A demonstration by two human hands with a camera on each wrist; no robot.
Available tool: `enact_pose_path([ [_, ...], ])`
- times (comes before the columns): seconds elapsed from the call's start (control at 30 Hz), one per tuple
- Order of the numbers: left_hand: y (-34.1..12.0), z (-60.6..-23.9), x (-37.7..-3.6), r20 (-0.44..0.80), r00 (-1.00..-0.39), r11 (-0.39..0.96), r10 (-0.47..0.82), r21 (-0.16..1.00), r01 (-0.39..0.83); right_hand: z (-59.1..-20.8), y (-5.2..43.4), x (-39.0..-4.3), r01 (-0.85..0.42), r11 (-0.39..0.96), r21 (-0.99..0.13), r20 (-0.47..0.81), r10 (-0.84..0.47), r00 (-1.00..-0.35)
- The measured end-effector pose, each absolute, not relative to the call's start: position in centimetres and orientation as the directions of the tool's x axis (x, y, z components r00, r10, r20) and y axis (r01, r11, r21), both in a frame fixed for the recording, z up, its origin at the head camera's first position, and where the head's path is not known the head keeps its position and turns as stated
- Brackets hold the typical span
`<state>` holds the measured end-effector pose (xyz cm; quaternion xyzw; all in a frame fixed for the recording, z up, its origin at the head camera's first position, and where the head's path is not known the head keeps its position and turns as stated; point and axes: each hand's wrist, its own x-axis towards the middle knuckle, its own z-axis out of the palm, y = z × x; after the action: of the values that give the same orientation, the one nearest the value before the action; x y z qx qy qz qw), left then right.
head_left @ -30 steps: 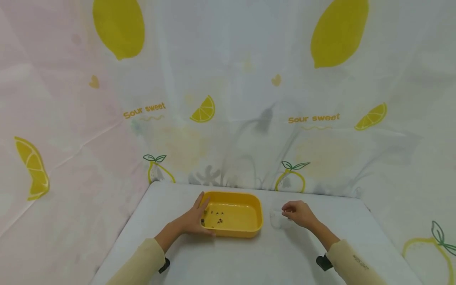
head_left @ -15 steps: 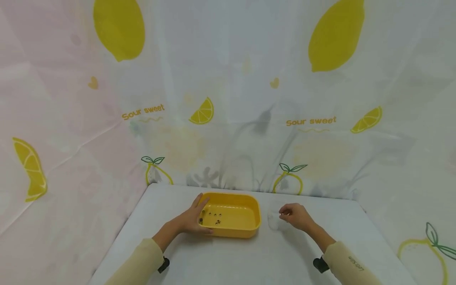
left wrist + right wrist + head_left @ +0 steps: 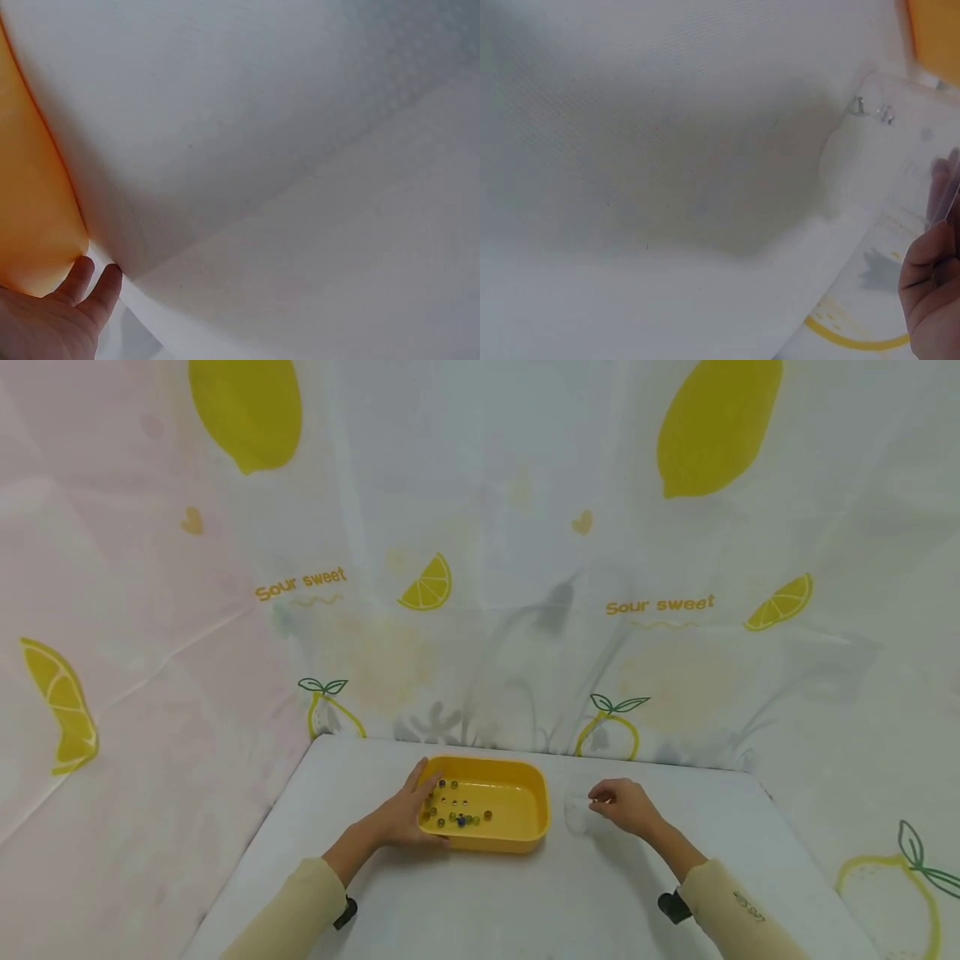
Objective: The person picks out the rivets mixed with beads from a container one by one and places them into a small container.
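Observation:
A yellow rectangular basin (image 3: 528, 797) stands on the table in the head view. Several small glass marbles (image 3: 461, 821), blue, greenish and amber, lie in its left half. My left hand (image 3: 405, 817) grips the basin's left end, fingers spread along the rim; the left wrist view shows two fingertips beside the basin's outer corner (image 3: 34, 225). To the right of the basin is a clear, see-through container (image 3: 577, 817), its outline faint and its exact kind hard to tell. My right hand (image 3: 628, 806) pinches its upper edge. In the right wrist view the clear wall (image 3: 862, 150) shows beside the fingers.
The white tabletop (image 3: 525, 910) runs up to a lemon-printed cloth backdrop (image 3: 487, 652) at the back. More cloth hangs on both sides. A dark wrist camera (image 3: 675, 907) sits under each sleeve.
The marbles, earlier mostly hidden near the basin's left end, have rolled rightward and spread across its left half. Both hands keep their places at the basin and the clear container.

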<state>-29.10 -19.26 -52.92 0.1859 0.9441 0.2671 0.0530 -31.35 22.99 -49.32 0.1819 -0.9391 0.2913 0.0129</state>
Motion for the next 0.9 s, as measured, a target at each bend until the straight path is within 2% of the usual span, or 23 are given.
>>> enact_pose_path([
  [0.53, -19.16, -52.54, -29.41, 0.002, -0.933, 0.781, 0.36, 0.546, 0.303, -48.45, 22.97, -31.42, -0.33, 0.76, -0.56, 0.129, -0.314, -0.941],
  [0.9, -19.42, -52.71, -29.19, -0.017, -0.931, 0.789, 0.365, 0.536, 0.3, -49.17, 22.75, -31.42, -0.312, 0.757, -0.574, 0.114, -0.304, -0.946],
])
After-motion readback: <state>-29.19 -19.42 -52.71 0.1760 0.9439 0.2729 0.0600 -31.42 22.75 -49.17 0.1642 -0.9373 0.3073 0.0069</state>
